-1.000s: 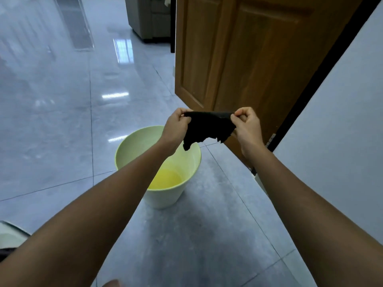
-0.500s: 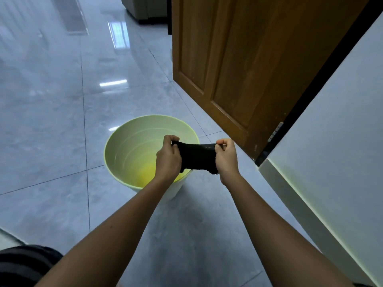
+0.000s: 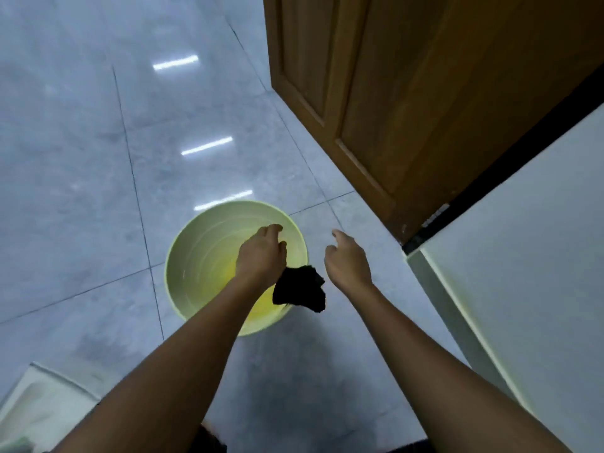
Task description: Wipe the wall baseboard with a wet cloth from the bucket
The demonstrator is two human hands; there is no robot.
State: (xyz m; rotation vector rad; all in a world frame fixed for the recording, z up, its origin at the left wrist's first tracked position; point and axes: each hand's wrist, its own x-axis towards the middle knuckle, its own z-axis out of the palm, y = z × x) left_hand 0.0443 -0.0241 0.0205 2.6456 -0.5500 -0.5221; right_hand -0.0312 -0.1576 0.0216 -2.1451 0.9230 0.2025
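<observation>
A pale green bucket (image 3: 192,253) stands on the grey tiled floor with a little yellowish water at its bottom. My left hand (image 3: 261,256) hovers over the bucket's right side and holds a dark, crumpled cloth (image 3: 299,294) that hangs below it over the rim. My right hand (image 3: 348,259) is just to the right of the cloth, fingers apart, holding nothing. The pale baseboard (image 3: 457,325) runs along the foot of the white wall (image 3: 529,230) on the right.
A brown wooden door (image 3: 408,93) stands open at the upper right, with a dark frame strip (image 3: 510,171) between it and the wall. A white object (image 3: 36,400) lies at the lower left corner. Glossy grey floor tiles (image 3: 81,158) stretch left of the bucket.
Both hands came down from in front of the door to the bucket. My right hand let go of the cloth, which now hangs from my left hand alone. The view tilted downward.
</observation>
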